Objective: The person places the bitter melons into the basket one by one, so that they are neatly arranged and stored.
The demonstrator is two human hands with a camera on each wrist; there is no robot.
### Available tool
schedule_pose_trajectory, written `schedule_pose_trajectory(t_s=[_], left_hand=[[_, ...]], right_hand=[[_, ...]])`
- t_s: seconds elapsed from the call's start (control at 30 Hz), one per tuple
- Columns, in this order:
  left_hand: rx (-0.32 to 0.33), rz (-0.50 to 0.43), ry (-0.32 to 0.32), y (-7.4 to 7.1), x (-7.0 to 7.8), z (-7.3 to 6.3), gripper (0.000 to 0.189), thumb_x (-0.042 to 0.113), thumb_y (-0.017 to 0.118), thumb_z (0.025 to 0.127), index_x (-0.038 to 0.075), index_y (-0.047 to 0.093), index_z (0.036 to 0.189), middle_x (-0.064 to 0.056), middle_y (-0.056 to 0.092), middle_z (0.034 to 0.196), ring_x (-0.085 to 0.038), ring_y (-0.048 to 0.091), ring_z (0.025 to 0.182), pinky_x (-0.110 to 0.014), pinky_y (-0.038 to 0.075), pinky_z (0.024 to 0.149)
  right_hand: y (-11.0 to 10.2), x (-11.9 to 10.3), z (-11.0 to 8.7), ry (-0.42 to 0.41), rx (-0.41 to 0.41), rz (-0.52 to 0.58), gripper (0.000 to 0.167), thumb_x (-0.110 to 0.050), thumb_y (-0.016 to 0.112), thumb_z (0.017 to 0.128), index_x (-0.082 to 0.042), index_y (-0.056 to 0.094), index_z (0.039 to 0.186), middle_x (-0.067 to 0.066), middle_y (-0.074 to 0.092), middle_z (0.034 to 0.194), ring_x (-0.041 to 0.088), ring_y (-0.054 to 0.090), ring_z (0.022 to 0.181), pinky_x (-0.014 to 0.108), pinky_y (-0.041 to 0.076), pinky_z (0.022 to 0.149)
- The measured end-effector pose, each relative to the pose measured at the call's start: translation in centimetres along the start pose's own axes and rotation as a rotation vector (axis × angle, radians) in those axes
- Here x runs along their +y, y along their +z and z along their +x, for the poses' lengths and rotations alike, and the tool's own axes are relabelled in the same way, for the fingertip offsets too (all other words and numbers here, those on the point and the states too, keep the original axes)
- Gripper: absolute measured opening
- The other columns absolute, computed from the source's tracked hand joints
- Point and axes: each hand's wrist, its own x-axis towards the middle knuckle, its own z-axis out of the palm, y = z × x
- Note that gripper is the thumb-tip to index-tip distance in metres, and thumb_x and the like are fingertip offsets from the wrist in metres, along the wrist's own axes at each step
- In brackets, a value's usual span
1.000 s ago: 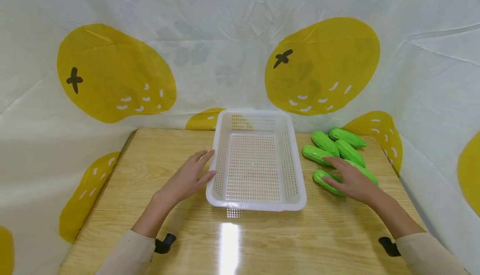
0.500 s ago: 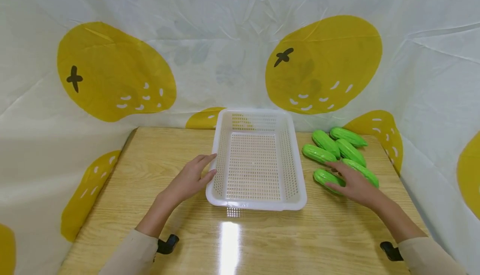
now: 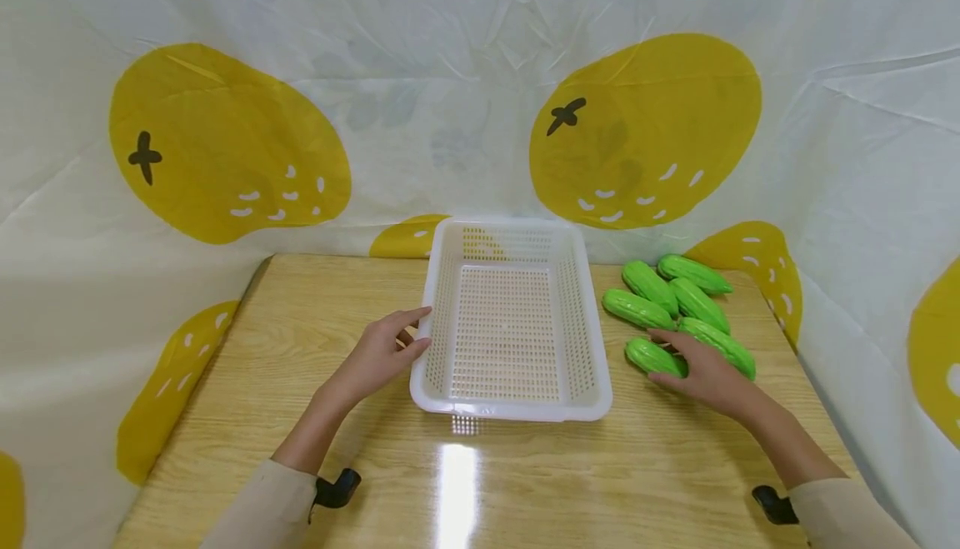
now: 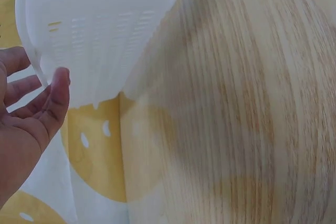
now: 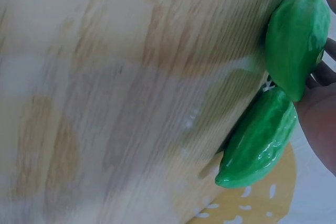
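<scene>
A white perforated plastic basket (image 3: 510,410) stands on the wooden table, with nothing inside it. At its left rim my left hand (image 3: 378,357) pinches the edge; in the left wrist view, thumb and fingers of that hand (image 4: 26,129) meet at the basket's rim (image 4: 39,69). My right hand (image 3: 708,376) grips the nearest glossy green bitter melon (image 3: 649,356), thumb on the near side and fingers on the far side. The right wrist view shows this bitter melon (image 5: 296,40) partly covering the fingers, with a second bitter melon (image 5: 257,140) close by.
Several more bitter melons (image 3: 637,308) lie grouped at the table's back right, just beyond my right hand. A white cloth with yellow fruit prints (image 3: 450,132) hangs behind and along both sides. Bare wood table (image 3: 555,482) lies in front of the basket.
My right hand has lowered and closed its fingers round the nearest bitter melon. The left fingers have bent and drawn together at the basket rim. Basket and melons keep their places.
</scene>
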Motion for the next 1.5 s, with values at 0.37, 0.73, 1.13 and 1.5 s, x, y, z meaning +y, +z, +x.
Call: schedule_pose_trajectory(t_s=[0.37, 0.73, 1.13, 1.5], left_hand=[[-0.027, -0.234, -0.108, 0.2, -0.3, 0.2, 0.056, 0.009, 0.070, 0.099, 0.003, 0.051, 0.151, -0.025, 0.059, 0.131, -0.018, 0.067, 0.069, -0.053, 0.064, 0.063], [-0.026, -0.285, -0.148, 0.5, -0.1, 0.4, 0.057, 0.007, 0.070, 0.098, 0.003, 0.051, 0.152, -0.025, 0.059, 0.129, -0.018, 0.067, 0.067, -0.056, 0.063, 0.063], [-0.024, -0.288, -0.154, 0.3, 0.0, 0.2, 0.057, 0.006, 0.070, 0.098, 0.003, 0.050, 0.152, -0.026, 0.057, 0.129, -0.017, 0.066, 0.062, -0.056, 0.062, 0.059], [-0.028, -0.284, -0.169, 0.3, 0.0, 0.2, 0.057, 0.006, 0.069, 0.099, 0.005, 0.050, 0.152, -0.025, 0.057, 0.128, -0.017, 0.067, 0.063, -0.050, 0.063, 0.058]], right_hand=[[0.9, 1.1, 0.3, 0.028, -0.025, -0.012, 0.077, -0.037, 0.080, 0.092, 0.004, 0.047, 0.149, 0.029, 0.052, 0.147, 0.053, 0.049, 0.133, 0.069, 0.046, 0.104], [0.6, 1.1, 0.1, 0.064, -0.013, 0.024, 0.070, -0.034, 0.078, 0.094, 0.001, 0.050, 0.148, 0.030, 0.054, 0.146, 0.055, 0.049, 0.132, 0.070, 0.045, 0.103], [-1.3, -0.3, 1.0, 0.013, 0.052, 0.007, 0.068, -0.026, 0.079, 0.094, 0.000, 0.049, 0.149, 0.032, 0.056, 0.142, 0.054, 0.053, 0.128, 0.070, 0.048, 0.099], [-4.4, -3.0, 3.4, 0.000, 0.040, 0.007, 0.068, -0.031, 0.075, 0.097, -0.005, 0.047, 0.152, 0.033, 0.051, 0.147, 0.054, 0.050, 0.131, 0.071, 0.045, 0.101]])
